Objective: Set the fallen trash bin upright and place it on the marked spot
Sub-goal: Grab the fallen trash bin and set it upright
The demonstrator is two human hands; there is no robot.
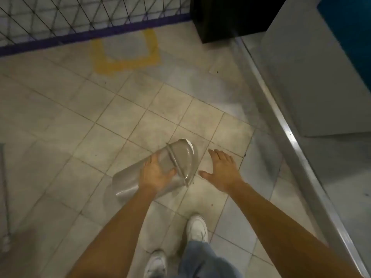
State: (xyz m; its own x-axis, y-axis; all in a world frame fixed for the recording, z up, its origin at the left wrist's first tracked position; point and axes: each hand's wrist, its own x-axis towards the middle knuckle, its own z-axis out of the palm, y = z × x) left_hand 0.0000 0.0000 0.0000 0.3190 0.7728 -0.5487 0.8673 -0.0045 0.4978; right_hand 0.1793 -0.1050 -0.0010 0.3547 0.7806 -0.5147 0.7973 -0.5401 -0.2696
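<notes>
A beige tiled floor (60, 121) is seen from above, bordered by a wire mesh fence (80, 15) at the top. A yellow taped square (126, 63) is marked well beyond the silver swing-lid trash bin (128, 181), which lies on its side. The left hand (155, 173) is wrapped around the bin's body. The right hand (223, 172) is spread open just beside the lid, holding nothing.

Commercial or utility interior — worn tiled floor (124, 117), wire-mesh partition (60, 15), yellow floor marking (128, 63), metal threshold rail (281, 121)
</notes>
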